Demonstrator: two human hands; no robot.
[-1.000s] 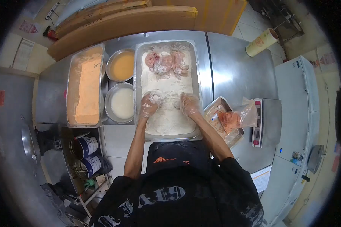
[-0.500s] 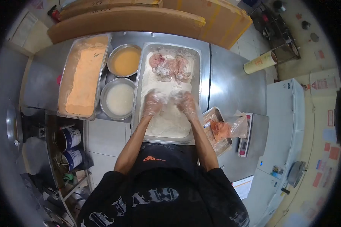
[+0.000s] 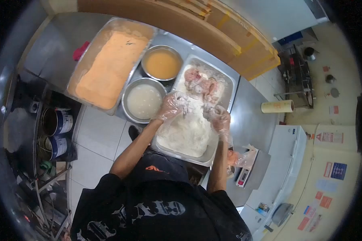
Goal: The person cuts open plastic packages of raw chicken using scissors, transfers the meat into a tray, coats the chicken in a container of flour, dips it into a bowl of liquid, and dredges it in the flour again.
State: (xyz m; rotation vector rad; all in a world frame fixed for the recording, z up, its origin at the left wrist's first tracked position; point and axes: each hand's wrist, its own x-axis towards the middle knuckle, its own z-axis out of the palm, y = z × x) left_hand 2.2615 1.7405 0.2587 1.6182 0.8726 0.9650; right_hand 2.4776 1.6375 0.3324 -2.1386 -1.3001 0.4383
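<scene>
A deep metal tray [image 3: 207, 159] holds white flour [image 3: 185, 132]. Pieces of raw meat [image 3: 207, 86], partly dusted white, lie in its far half. My left hand [image 3: 173, 107], in a clear plastic glove, is at the tray's left side with fingers curled at the flour. Across from it, my gloved right hand [image 3: 219, 119] is over the right side, its fingers bent inward and whitened. Both hands are just nearer to me than the meat. Whatever lies in the fingers, flour or a coated piece, I cannot make out.
Left of the tray stand a bowl of milky liquid [image 3: 145, 100], a bowl of orange-brown liquid [image 3: 162, 63] and a long tray of orange powder [image 3: 112, 60]. On the right are a scale [image 3: 245, 172], bagged orange food [image 3: 234, 158] and a film roll [image 3: 277, 106]. Cardboard [image 3: 189, 22] stands behind.
The view has turned, so the trays and bowls now appear slanted and shifted right. My hands have moved apart from each other, and the gloves look sharper. The meat remains in the tray's far half.
</scene>
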